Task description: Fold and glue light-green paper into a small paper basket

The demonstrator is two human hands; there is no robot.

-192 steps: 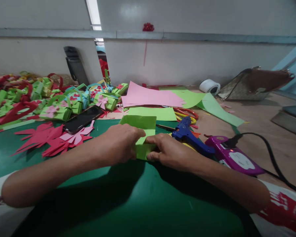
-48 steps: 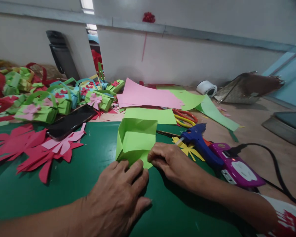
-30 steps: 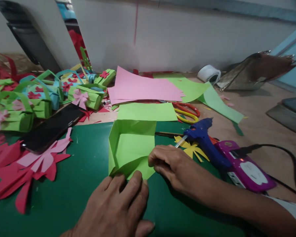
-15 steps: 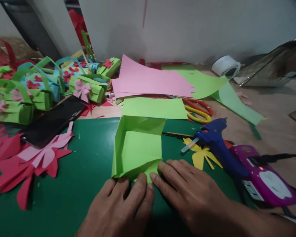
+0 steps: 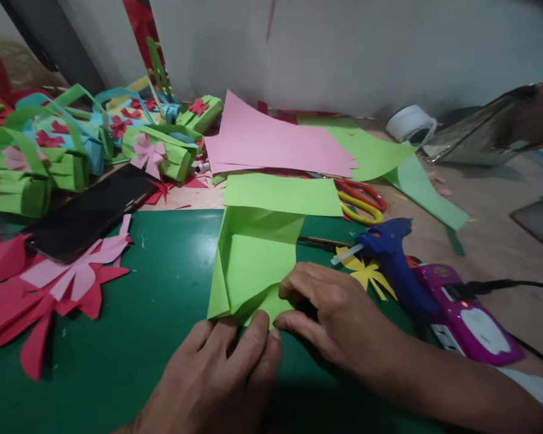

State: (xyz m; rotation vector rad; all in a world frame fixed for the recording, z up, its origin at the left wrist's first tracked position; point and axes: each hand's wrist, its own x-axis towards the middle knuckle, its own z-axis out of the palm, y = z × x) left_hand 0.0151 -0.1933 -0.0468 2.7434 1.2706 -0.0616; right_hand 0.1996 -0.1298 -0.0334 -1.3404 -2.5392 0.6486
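Note:
A light green paper box (image 5: 257, 259), folded with raised sides and a long flap at the far edge, lies on the green mat (image 5: 176, 265). My left hand (image 5: 226, 361) presses its fingertips along the near side of the box, thumb close to the fingers. At the near right corner, my right hand (image 5: 330, 307) has its fingers bent over the raised near flap, with the thumb low against its edge. The fingers hide part of that near side. Close to my right hand are a yellow paper flower (image 5: 371, 280) and a blue glue gun (image 5: 396, 259).
Finished paper bags (image 5: 158, 154) crowd the left, behind a black phone (image 5: 90, 211) and pink paper flowers (image 5: 79, 271). Pink sheets (image 5: 271, 141) and scissors (image 5: 366, 214) lie beyond the box. A purple power strip (image 5: 475, 322) with cords sits right, tape (image 5: 409, 126) behind.
My right hand has risen and curled its fingers in over the near flap. The left front corner of the box now folds inward. My left hand stays nearly in place.

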